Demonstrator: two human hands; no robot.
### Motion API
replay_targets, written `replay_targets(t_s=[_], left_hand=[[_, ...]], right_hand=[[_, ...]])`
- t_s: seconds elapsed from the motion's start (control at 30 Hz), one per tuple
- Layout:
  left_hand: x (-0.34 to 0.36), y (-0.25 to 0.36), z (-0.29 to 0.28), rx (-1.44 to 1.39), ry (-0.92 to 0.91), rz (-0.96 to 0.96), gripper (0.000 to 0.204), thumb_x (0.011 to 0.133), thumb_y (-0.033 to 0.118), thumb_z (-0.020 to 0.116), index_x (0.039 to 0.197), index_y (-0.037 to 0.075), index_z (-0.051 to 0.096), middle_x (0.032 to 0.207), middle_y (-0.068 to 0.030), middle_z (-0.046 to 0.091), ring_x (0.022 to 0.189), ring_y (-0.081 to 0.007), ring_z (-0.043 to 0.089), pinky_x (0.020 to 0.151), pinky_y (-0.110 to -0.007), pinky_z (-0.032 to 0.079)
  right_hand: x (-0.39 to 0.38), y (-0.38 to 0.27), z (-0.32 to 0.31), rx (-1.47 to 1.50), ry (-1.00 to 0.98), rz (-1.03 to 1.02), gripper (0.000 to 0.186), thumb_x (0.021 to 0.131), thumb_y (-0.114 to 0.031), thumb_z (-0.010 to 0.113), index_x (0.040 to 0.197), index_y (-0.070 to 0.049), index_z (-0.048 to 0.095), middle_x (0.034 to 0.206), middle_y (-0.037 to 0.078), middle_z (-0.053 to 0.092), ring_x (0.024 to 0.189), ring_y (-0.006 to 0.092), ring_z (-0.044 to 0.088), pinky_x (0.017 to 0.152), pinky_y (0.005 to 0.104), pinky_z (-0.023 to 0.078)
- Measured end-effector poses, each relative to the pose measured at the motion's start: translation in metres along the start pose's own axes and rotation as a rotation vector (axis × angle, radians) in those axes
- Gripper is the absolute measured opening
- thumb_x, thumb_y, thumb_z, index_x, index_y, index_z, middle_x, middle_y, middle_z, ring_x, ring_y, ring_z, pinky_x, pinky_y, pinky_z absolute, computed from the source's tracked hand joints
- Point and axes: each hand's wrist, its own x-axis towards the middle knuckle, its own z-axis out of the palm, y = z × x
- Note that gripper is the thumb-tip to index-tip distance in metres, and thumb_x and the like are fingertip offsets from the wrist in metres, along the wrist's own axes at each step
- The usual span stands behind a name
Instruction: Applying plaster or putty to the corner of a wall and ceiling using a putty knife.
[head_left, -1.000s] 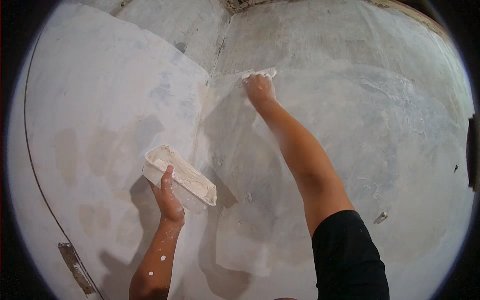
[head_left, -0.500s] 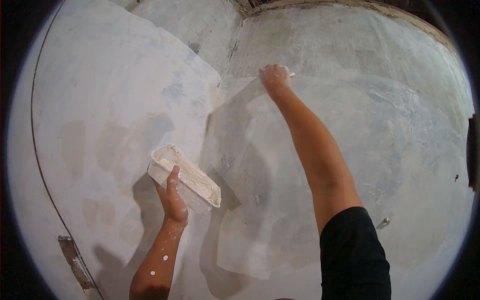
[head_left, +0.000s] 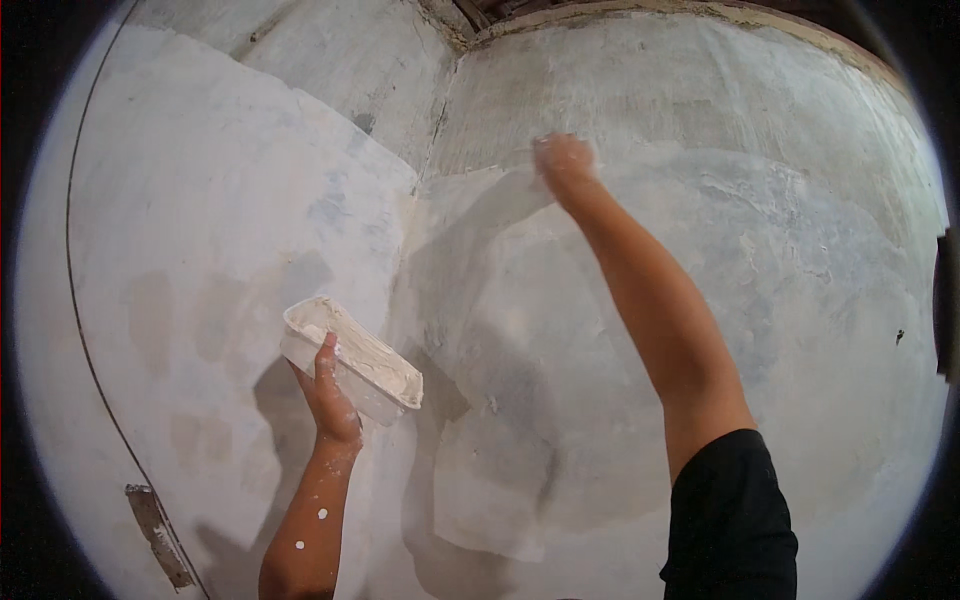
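My left hand (head_left: 328, 395) grips a long translucent-white mud pan (head_left: 372, 396) from below, thumb over its near rim. Cream-coloured putty (head_left: 365, 350) fills much of the pan, which is tilted, its right end lower. White specks and drops of putty dot the left hand and forearm. Higher up, my right hand (head_left: 565, 162) is raised with its fingers curled, against the right-hand wall (head_left: 640, 240) at the border between smooth pale plaster and rougher grey surface. Motion blurs that hand, and whatever it grips cannot be made out.
The left wall (head_left: 190, 170) meets the right one at a vertical corner near the middle. A thin dark cable (head_left: 72, 250) runs down the left wall beside a bare brownish strip (head_left: 158, 535). A dark object (head_left: 943, 305) stands at the right rim.
My right hand has moved slightly right along the wall, its forearm swinging right too. The left hand and pan have shifted a little left in view, as the whole view has turned slightly.
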Motion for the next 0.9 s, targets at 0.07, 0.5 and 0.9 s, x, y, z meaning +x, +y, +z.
replay_targets(t_s=[0.07, 0.5, 0.9], left_hand=[[0.001, -0.001, -0.003, -0.001, -0.034, 0.009, 0.059, 0.084, 0.024, 0.055, 0.132, 0.004, 0.026, 0.128, -0.0112, 0.036, 0.12, -0.0225, 0.034, 0.102, -0.035, 0.025], [-0.012, -0.003, -0.032, -0.074, 0.198, -0.261, 0.063, 0.084, 0.041, 0.048, 0.133, 0.005, 0.029, 0.127, -0.012, 0.04, 0.117, -0.0259, 0.041, 0.097, -0.039, 0.035], [-0.058, 0.019, -0.114, -0.015, 0.459, -0.494, 0.057, 0.087, 0.042, 0.043, 0.132, 0.008, 0.032, 0.125, -0.0115, 0.042, 0.114, -0.0293, 0.043, 0.095, -0.043, 0.038]], right_hand=[[-0.001, 0.014, 0.002, -0.064, 0.069, 0.048, 0.02, 0.086, -0.019, 0.05, 0.094, -0.008, 0.064, 0.093, 0.01, 0.064, 0.093, 0.0261, 0.061, 0.072, 0.0375, 0.049], [-0.11, -0.203, 0.084, 0.435, -0.494, -0.287, 0.019, 0.083, -0.016, 0.054, 0.095, -0.009, 0.066, 0.1, 0.011, 0.064, 0.093, 0.0261, 0.062, 0.074, 0.0396, 0.049], [-0.29, -0.225, 0.067, 1.915, -0.483, 0.949, 0.03, 0.077, -0.014, 0.064, 0.101, 0.0, 0.051, 0.078, 0.006, 0.056, 0.064, 0.0147, 0.052, 0.054, 0.0296, 0.044]])
